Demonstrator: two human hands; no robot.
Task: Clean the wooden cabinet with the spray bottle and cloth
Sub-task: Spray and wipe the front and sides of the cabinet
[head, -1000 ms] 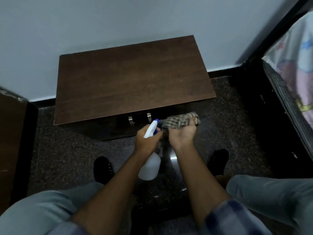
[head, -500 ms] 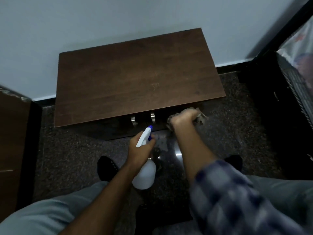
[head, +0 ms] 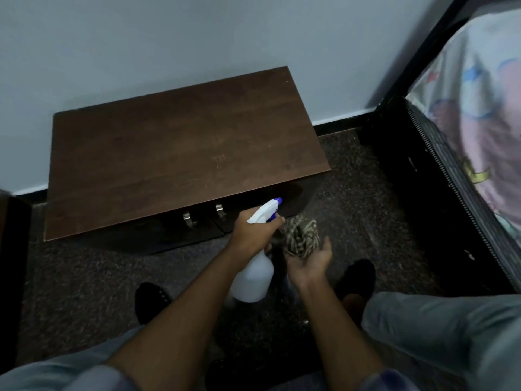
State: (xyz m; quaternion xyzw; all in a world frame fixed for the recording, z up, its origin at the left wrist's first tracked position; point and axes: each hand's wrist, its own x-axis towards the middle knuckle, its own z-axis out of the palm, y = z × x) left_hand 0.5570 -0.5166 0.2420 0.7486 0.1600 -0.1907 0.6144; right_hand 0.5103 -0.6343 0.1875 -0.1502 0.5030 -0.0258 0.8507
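A dark wooden cabinet (head: 174,165) stands low against the wall, its flat top in the middle of the head view. My left hand (head: 253,230) grips the neck of a white spray bottle (head: 252,280) with a blue nozzle tip, which points at the right part of the cabinet's front. Just to the right, my right hand (head: 308,263) is turned palm up and holds a crumpled checked cloth (head: 300,237) a little off the cabinet's front lower right corner. The cloth hides my fingers.
Two metal handles (head: 189,220) show on the cabinet front under the top's edge. A bed with a patterned sheet (head: 479,108) and a dark frame fills the right side. Dark furniture (head: 11,263) stands at the left edge. My black shoes (head: 150,300) rest on the speckled floor.
My right hand has pulled the cloth back from the cabinet front and turned palm up. My left hand has raised the spray bottle and moved it right, toward the cabinet front.
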